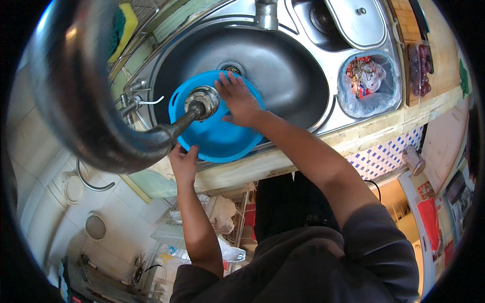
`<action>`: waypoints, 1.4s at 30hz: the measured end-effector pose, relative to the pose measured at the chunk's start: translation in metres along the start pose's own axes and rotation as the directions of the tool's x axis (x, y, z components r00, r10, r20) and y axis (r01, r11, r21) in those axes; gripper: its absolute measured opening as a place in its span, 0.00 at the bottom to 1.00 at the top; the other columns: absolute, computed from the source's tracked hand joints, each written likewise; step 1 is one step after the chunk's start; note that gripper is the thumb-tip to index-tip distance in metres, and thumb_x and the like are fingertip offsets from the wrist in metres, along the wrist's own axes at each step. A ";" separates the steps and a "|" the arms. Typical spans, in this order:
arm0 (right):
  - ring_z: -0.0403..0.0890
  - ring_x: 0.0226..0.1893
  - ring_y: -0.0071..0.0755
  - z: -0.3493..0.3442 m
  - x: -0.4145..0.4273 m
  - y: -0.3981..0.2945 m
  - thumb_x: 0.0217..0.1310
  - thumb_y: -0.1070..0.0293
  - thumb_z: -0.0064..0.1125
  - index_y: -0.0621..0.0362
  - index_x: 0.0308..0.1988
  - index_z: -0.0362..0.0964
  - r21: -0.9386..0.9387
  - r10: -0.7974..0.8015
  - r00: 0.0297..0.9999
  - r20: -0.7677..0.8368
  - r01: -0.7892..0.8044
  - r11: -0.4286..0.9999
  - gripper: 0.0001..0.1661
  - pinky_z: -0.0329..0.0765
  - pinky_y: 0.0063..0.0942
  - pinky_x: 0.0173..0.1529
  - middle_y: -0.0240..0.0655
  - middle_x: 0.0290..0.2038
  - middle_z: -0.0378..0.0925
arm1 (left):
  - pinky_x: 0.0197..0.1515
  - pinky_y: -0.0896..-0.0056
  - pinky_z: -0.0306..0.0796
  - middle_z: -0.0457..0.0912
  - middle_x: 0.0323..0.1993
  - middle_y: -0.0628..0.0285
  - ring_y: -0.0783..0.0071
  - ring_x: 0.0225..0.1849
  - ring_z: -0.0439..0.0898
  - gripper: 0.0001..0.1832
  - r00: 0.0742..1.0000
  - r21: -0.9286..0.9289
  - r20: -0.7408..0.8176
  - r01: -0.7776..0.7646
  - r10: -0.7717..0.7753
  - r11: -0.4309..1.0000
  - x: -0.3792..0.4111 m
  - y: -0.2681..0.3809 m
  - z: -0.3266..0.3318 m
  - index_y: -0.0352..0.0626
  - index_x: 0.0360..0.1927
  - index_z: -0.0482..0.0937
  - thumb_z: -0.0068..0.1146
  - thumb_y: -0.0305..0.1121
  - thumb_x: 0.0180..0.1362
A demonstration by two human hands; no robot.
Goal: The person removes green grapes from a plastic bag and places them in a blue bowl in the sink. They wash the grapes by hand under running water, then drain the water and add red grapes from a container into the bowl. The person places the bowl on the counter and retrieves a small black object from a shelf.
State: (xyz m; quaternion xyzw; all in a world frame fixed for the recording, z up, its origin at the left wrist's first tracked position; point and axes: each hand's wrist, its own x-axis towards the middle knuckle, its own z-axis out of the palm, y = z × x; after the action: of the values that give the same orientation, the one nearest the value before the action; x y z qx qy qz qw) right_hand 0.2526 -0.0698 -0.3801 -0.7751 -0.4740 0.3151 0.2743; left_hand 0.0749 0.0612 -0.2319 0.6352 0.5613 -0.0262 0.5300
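A blue plastic basin (212, 138) rests in the left part of the steel sink (288, 75), partly over its near edge. My left hand (184, 163) holds the basin's near left rim, thumb on top and the other fingers partly hidden. Over the basin's right side, my right hand (240, 102) is held palm down with its fingers apart, the fingertips by the far rim. Whether it touches the basin is hard to tell. A metal gooseneck faucet (140, 146) looms close to the camera, its nozzle (202, 102) above the basin and hiding part of it.
Right of the sink, a bin lined with clear plastic (363, 106) contains wrappers. Behind it a steel lid (360, 22) partly covers a small second basin (316, 22). A pack of grapes (420, 70) lies on a wooden board (443, 64). A yellow-green sponge (125, 32) is at upper left.
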 end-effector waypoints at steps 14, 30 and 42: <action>0.70 0.67 0.55 -0.066 -0.066 0.084 0.54 0.68 0.70 0.60 0.69 0.62 0.359 0.375 0.886 -0.272 -0.268 0.894 0.44 0.66 0.41 0.72 0.53 0.67 0.69 | 0.60 0.64 0.70 0.78 0.60 0.57 0.67 0.57 0.77 0.39 0.977 -0.187 0.080 0.210 -0.198 0.960 0.014 -0.049 0.056 0.44 0.75 0.60 0.56 0.20 0.59; 0.81 0.47 0.29 -0.111 -0.039 0.052 0.68 0.59 0.65 0.63 0.53 0.78 0.936 0.426 0.886 0.183 -0.290 0.201 0.21 0.75 0.28 0.57 0.40 0.49 0.83 | 0.44 0.51 0.79 0.88 0.43 0.52 0.52 0.44 0.87 0.32 0.956 0.590 -0.282 0.104 0.084 0.801 0.012 -0.061 0.048 0.42 0.64 0.74 0.66 0.49 0.61; 0.83 0.51 0.40 -0.156 -0.096 0.035 0.64 0.60 0.69 0.61 0.55 0.77 0.368 0.519 0.847 -0.115 -0.449 0.814 0.24 0.79 0.35 0.56 0.43 0.48 0.83 | 0.54 0.54 0.76 0.84 0.52 0.49 0.52 0.50 0.84 0.25 0.779 0.532 -0.412 -0.216 0.473 0.819 -0.013 -0.119 0.073 0.38 0.62 0.77 0.61 0.43 0.67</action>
State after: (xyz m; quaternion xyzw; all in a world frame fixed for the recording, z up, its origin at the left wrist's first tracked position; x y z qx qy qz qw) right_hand 0.3555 -0.1907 -0.2817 -0.8426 -0.1690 0.3654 0.3577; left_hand 0.0227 -0.0215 -0.3326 0.8177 0.5317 0.1183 0.1864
